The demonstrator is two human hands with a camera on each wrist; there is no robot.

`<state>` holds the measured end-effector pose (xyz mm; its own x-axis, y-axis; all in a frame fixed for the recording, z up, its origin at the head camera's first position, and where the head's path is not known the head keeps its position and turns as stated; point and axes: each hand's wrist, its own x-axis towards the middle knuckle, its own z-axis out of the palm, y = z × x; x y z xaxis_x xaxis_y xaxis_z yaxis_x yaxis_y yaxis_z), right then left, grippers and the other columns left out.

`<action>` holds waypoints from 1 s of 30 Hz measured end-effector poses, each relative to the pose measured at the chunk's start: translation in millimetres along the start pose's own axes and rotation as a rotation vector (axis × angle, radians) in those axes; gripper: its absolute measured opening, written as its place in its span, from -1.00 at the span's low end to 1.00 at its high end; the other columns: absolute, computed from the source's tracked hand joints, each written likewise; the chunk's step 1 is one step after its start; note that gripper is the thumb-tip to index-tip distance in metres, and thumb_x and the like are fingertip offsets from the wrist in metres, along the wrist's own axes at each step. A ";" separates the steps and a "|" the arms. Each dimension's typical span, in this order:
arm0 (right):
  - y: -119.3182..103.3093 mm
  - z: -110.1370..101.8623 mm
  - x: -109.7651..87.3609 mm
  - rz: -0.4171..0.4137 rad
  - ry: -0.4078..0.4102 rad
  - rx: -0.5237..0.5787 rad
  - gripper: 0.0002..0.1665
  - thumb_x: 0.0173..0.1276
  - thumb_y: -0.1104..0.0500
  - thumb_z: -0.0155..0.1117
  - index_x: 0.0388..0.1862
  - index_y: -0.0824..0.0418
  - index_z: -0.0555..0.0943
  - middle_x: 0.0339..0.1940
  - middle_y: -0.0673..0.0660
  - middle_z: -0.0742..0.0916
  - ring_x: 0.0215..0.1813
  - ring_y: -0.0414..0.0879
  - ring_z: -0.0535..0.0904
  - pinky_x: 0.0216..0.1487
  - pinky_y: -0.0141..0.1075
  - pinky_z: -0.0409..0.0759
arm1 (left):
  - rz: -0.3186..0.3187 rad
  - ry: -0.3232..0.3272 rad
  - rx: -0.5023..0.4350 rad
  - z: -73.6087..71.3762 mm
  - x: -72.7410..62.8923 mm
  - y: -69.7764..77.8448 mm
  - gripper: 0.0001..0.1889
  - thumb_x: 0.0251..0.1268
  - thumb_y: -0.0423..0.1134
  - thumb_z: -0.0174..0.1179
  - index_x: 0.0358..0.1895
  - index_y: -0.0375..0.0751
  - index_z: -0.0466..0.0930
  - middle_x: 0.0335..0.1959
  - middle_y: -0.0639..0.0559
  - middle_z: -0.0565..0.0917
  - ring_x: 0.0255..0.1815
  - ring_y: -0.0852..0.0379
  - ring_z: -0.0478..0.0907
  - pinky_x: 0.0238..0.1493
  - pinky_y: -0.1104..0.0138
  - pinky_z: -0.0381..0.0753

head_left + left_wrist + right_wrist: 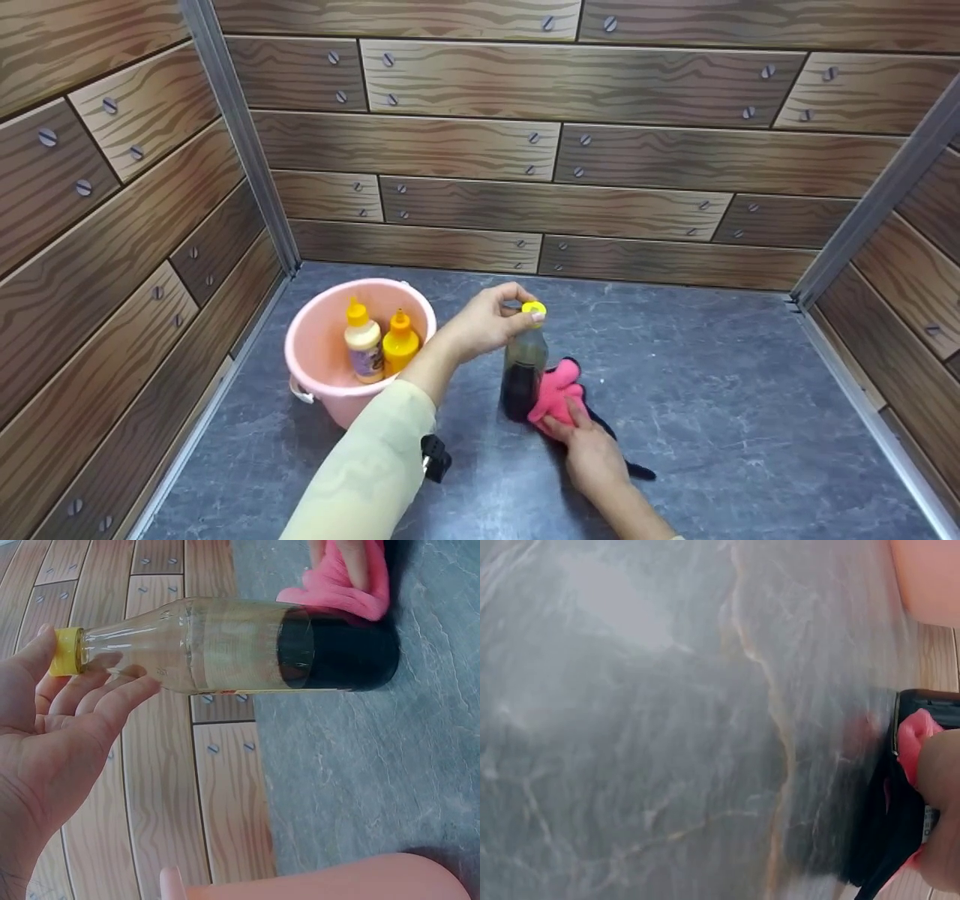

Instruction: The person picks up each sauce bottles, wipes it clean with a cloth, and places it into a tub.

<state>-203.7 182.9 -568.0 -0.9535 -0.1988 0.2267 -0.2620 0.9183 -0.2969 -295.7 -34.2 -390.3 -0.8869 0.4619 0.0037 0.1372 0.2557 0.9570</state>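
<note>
A clear bottle [522, 379] with dark liquid in its lower part stands upright on the grey marbled surface. My left hand [486, 324] pinches its yellow cap [534, 307] between thumb and fingers; in the left wrist view the other fingers reach along the bottle neck [112, 645]. My right hand [596, 457] grips a bunched pink cloth [556, 394] with black edging and a black strap, held against the lower side of the bottle. In the right wrist view only a little of the hand [941, 787] and the cloth's black part [889, 817] show.
Left of the bottle stands a pink bucket [296, 360] with a white handle fitting. Inside are a cream-coloured squeeze bottle [364, 345] and a yellow squeeze bottle [400, 345]. Wood-patterned walls [465, 142] enclose the grey surface [720, 390] at the back and both sides.
</note>
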 end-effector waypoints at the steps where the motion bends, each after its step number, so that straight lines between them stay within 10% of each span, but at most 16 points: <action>1: 1.8 -1.7 0.4 0.022 0.012 0.014 -0.34 0.22 0.47 0.29 0.24 -0.02 0.78 0.44 0.42 0.57 0.03 0.43 0.71 -0.01 0.23 0.69 | -0.001 0.000 0.003 -0.2 0.2 -0.3 -0.79 0.58 -0.18 0.29 0.13 -0.11 0.65 0.00 -0.04 0.76 0.06 0.01 0.70 0.00 0.12 0.70; 8: 15.0 -11.0 1.7 0.105 0.190 0.138 -0.22 0.14 0.58 0.13 0.31 0.10 0.73 0.42 0.50 0.56 0.19 0.46 0.65 0.02 0.31 0.65 | 0.000 -0.016 0.034 -4.4 -0.2 -2.9 -0.79 0.63 -0.14 0.23 0.16 -0.06 0.63 0.00 -0.05 0.75 0.01 -0.03 0.68 -0.03 0.13 0.68; 20: 16.9 -20.3 7.3 0.004 0.522 0.226 -0.18 0.04 0.65 0.24 0.27 0.12 0.74 0.42 0.47 0.57 0.20 0.45 0.66 -0.09 0.29 0.68 | 0.029 -0.069 0.152 -14.1 -2.1 3.2 -0.62 0.70 -0.19 0.11 0.44 -0.10 0.57 0.23 -0.04 0.66 0.14 0.07 0.55 0.23 0.15 0.60; 30: 7.6 -33.9 16.1 -0.134 0.682 0.302 -0.19 0.08 0.66 0.30 0.25 0.05 0.77 0.39 0.49 0.59 0.27 0.44 0.62 0.06 0.27 0.66 | -0.030 0.074 0.018 -0.3 -0.4 7.4 -0.59 0.47 -0.14 0.41 0.22 -0.27 0.58 0.04 -0.16 0.76 0.01 -0.01 0.73 0.16 -0.01 0.71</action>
<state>-216.0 198.3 -535.1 -0.6329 0.0435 0.7730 -0.4924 0.7479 -0.4452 -294.4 -32.8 -383.1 -0.9209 0.3899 -0.0025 0.1178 0.2843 0.9515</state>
